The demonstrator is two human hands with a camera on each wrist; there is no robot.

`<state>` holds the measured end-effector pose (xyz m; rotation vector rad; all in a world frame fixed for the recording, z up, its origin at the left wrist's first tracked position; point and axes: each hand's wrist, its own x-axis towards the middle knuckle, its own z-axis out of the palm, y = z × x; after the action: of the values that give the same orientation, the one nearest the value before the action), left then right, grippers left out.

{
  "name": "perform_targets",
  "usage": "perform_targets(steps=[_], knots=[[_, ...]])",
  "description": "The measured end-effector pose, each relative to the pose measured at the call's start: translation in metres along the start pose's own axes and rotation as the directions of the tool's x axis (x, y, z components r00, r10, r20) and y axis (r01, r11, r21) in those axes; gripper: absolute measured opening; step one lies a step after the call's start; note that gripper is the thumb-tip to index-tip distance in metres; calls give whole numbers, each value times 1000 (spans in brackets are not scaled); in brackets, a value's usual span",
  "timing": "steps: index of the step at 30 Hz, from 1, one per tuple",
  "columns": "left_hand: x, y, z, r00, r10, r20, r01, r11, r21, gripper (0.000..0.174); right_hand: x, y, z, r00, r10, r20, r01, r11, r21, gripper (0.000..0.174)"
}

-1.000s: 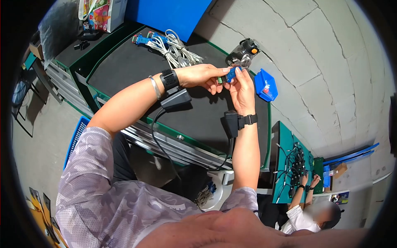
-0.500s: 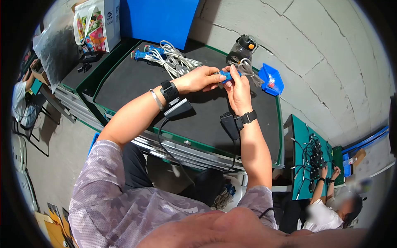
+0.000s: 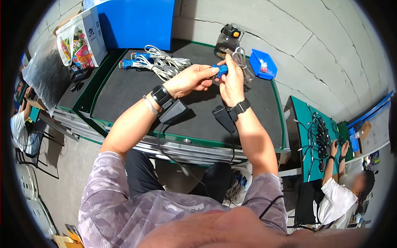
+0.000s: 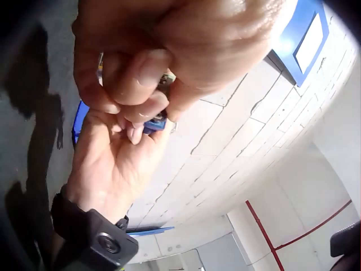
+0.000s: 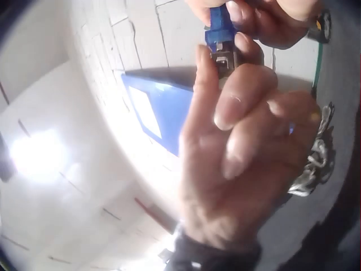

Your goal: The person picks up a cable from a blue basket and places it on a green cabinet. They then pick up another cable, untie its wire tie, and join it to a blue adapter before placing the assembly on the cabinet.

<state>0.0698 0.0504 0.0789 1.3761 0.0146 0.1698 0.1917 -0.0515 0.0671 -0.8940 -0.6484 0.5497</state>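
A blue cable connector (image 3: pixel 222 70) is held between both hands above the dark mat. The right hand (image 3: pixel 232 84) grips its blue body, thumb along the top. The left hand (image 3: pixel 188 80) pinches the connector's other end, where metal hardware (image 5: pixel 224 59) shows between the fingers in the right wrist view. In the left wrist view the left hand (image 4: pixel 186 39) hides most of the connector, and the right hand (image 4: pixel 115 161) lies beyond it. A tied bundle of grey cable (image 3: pixel 243 62) hangs beyond the right hand.
Coiled grey cables (image 3: pixel 165 62) with blue connectors (image 3: pixel 129 64) lie on the mat to the left. A dark bottle (image 3: pixel 227 40) and a blue bin (image 3: pixel 263 64) stand at the back. A printed bag (image 3: pixel 80 43) is far left; another person (image 3: pixel 337 200) sits at right.
The view has shifted, bringing more of the left side in. The connector has turned in the hands; the green terminal block seen a second ago is now covered by the left fingers.
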Motion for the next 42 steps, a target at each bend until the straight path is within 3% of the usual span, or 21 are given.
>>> perform_targets(steps=[2, 4, 6, 8, 9, 10, 12, 15, 18, 20, 24, 27, 30, 37, 39, 42], knots=[[2, -1, -3, 1000, -19, 22, 19, 1000, 11, 33, -1, 0, 3, 999, -23, -26, 22, 998, -53, 31], [3, -3, 0, 997, -15, -78, 25, 991, 133, 32, 4, 0, 1, 986, -160, -38, 150, 972, -179, 31], [4, -6, -2, 999, 14, -41, -11, 996, 87, 35, 3, -6, -3, 997, -75, -22, 71, 988, -137, 30], [-2, -1, -7, 990, -22, 136, 17, 999, 35, 36, 13, -16, -11, 949, 7, -316, 18, 997, 76, 33], [-7, 4, -6, 991, -34, 132, 26, 998, 61, 32, 23, -25, -26, 928, 32, -372, 22, 990, 141, 29], [-7, 4, -6, 990, -35, 139, 26, 998, 65, 32, 44, -23, -60, 950, 76, -302, 31, 942, 335, 25], [-2, 1, -6, 997, 79, 2, -79, 997, -14, 33, 49, -31, -69, 961, 186, -204, -53, 849, 525, 23], [2, -3, -9, 992, 118, -46, -119, 992, -38, 34, 39, -35, -48, 956, 292, 18, -217, 668, 712, 23], [3, -6, -12, 990, 138, -27, -139, 989, -48, 34, 33, -28, -38, 943, 305, 129, -303, 635, 711, 24], [1, -7, -8, 977, 209, 42, -206, 977, -64, 31, 29, -24, -33, 939, 317, 133, -315, 638, 703, 24], [-1, -5, -3, 979, 195, 61, -192, 980, -57, 29, 23, -21, -24, 918, 349, 187, -379, 634, 674, 25], [-1, -4, -4, 965, 195, 174, -209, 976, 63, 27, 21, -15, -24, 930, 303, 206, -367, 753, 547, 26], [2, -9, -6, 949, 203, 241, -235, 965, 113, 25, 21, -13, -23, 923, 297, 245, -384, 763, 521, 26], [0, -5, -4, 948, 213, 235, -258, 950, 179, 25, 11, -13, -11, 934, 287, 212, -348, 862, 369, 26], [1, -7, -5, 947, 217, 237, -265, 945, 192, 25, 3, -21, 7, 943, 332, -2, -322, 918, 233, 31], [2, -9, -7, 943, 223, 248, -277, 939, 206, 27, 4, -16, -2, 940, 313, 137, -333, 929, 159, 29]])
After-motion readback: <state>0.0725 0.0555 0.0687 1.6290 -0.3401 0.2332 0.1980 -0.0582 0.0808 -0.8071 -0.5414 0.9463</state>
